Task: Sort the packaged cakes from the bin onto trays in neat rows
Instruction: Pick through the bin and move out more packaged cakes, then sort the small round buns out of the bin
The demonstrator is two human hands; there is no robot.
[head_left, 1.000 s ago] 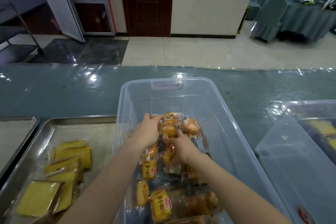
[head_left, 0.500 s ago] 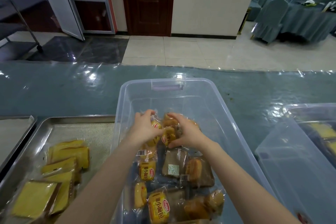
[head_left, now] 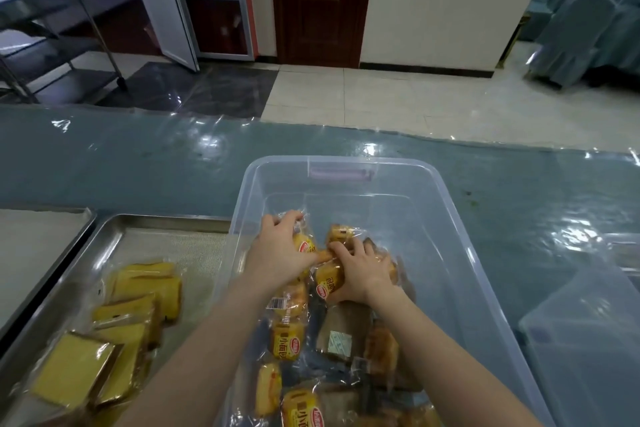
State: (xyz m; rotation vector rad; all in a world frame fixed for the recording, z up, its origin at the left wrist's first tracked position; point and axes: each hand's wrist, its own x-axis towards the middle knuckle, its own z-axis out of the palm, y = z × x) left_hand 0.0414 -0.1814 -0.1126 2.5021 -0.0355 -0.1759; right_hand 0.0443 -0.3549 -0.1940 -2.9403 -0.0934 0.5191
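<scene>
From the head camera, both bare hands were down inside the clear plastic bin (head_left: 446, 204) that stood on the blue, plastic-covered counter (head_left: 138, 170). The left hand (head_left: 280, 253) lay over a yellow-labelled packaged cake (head_left: 304, 246) near the middle of the bin, its fingers (head_left: 287, 218) curled and closed on the crinkled wrapper. The right hand (head_left: 363, 270), touching the left at the fingertips, was clamped on another yellow packaged cake (head_left: 329, 279) just beside the first. More wrapped cakes (head_left: 287, 340) lay loose in the near half of the bin, under and between the forearms, some yellow, some brown. Left of the bin, touching its wall, a metal tray (head_left: 166, 222) carried several wrapped yellow cake slices (head_left: 138, 291) in an overlapping cluster toward its near end. A second tray (head_left: 45, 236) sat further left, and another clear bin (head_left: 581, 340) stood at the right edge.
</scene>
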